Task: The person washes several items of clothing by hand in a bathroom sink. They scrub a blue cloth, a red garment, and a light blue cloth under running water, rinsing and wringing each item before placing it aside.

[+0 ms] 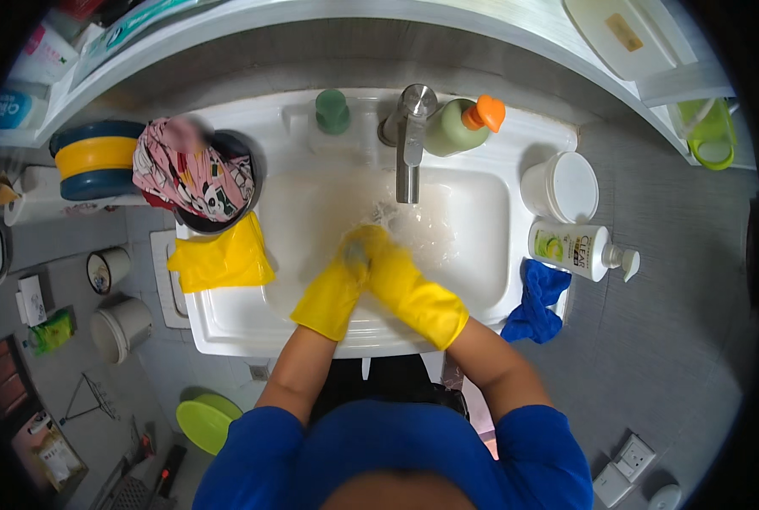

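Observation:
Yellow rubber gloves cover both my hands, which meet low over the white sink (514, 246). My left hand (338, 280) is closed, with a small greyish patch showing at its fingers; what that is I cannot make out. Pressed against it from the right, my right hand (405, 285) has its fingers curled and blurred by motion, so anything inside them is hidden. Just beyond the gloves, cloudy water (426, 225) splashes and ripples in the basin. Above it stands a metal faucet (409, 157), its spout pointing down toward the water.
Left of the basin, patterned pink fabric (192, 174) fills a dark pot (247, 183), beside a yellow cloth (222, 259). A green pump bottle (451, 127) and green soap holder (332, 112) stand behind. Rightward are a white tub (562, 187), white pump bottle (571, 248) and blue cloth (534, 302).

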A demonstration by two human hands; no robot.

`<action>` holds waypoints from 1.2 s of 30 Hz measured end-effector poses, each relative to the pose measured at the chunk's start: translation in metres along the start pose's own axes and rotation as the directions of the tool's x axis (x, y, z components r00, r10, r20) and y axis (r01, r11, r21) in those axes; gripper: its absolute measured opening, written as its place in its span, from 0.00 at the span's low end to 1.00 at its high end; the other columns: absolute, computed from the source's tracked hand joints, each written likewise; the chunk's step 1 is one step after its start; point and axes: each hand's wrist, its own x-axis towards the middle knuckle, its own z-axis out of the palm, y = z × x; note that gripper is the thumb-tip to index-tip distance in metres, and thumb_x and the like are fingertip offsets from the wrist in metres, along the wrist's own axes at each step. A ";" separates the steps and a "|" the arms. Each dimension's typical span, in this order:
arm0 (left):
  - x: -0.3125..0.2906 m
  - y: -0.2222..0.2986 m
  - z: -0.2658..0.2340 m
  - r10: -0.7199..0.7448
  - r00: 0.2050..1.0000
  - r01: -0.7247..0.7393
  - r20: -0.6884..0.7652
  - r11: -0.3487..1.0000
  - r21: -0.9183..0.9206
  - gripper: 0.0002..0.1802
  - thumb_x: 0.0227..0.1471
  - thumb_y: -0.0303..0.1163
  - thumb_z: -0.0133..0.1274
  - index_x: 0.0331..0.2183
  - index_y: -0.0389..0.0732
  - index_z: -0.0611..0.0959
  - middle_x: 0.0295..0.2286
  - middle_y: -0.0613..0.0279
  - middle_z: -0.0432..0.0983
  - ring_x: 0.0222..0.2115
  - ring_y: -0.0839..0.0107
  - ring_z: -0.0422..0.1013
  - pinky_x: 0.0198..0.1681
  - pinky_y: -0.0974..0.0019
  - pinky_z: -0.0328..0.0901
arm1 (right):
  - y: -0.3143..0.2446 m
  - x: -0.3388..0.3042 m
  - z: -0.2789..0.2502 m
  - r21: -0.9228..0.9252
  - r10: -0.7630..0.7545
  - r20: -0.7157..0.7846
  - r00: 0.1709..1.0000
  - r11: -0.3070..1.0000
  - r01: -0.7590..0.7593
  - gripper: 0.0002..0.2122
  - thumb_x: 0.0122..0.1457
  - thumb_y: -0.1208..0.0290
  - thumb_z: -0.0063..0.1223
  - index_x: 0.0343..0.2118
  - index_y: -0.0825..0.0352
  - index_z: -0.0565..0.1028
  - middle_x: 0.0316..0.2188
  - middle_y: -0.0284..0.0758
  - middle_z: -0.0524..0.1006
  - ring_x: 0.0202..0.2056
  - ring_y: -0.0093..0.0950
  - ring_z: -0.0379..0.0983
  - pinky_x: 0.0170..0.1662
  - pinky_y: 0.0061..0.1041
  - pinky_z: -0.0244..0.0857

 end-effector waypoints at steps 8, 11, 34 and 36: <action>0.002 0.032 -0.026 -0.638 0.676 0.536 -0.369 0.769 -0.347 0.26 0.47 0.33 0.56 0.50 0.40 0.75 0.49 0.48 0.72 0.51 0.49 0.67 0.56 0.55 0.60 | 0.101 0.003 -0.018 -0.334 -0.007 0.047 0.999 0.942 0.023 0.16 0.54 0.69 0.55 0.46 0.64 0.72 0.38 0.45 0.76 0.40 0.48 0.73 0.43 0.39 0.68; -0.011 -0.008 -0.025 -0.221 0.799 0.380 -0.559 0.906 0.185 0.30 0.45 0.31 0.57 0.53 0.39 0.72 0.50 0.48 0.71 0.51 0.49 0.67 0.56 0.55 0.60 | 0.133 0.015 0.006 -0.416 0.080 0.191 0.978 0.910 0.007 0.17 0.55 0.72 0.53 0.49 0.63 0.71 0.38 0.45 0.76 0.39 0.46 0.73 0.43 0.39 0.68; 0.017 0.074 -0.052 -0.423 0.906 0.374 -0.014 0.816 -0.440 0.24 0.54 0.35 0.53 0.52 0.37 0.73 0.43 0.56 0.74 0.38 0.66 0.72 0.43 0.62 0.68 | 0.039 -0.014 -0.005 0.732 0.196 0.681 0.706 -0.166 -0.660 0.18 0.63 0.66 0.53 0.52 0.70 0.66 0.34 0.32 0.71 0.24 0.19 0.65 0.27 0.19 0.63; 0.000 0.055 -0.078 -0.499 0.865 0.345 -0.060 0.676 -0.651 0.25 0.56 0.40 0.53 0.53 0.38 0.73 0.46 0.54 0.73 0.42 0.64 0.71 0.47 0.61 0.66 | 0.020 -0.008 -0.029 0.551 0.107 0.817 0.566 -0.434 -0.713 0.18 0.62 0.68 0.53 0.52 0.73 0.67 0.30 0.33 0.69 0.20 0.18 0.60 0.22 0.16 0.58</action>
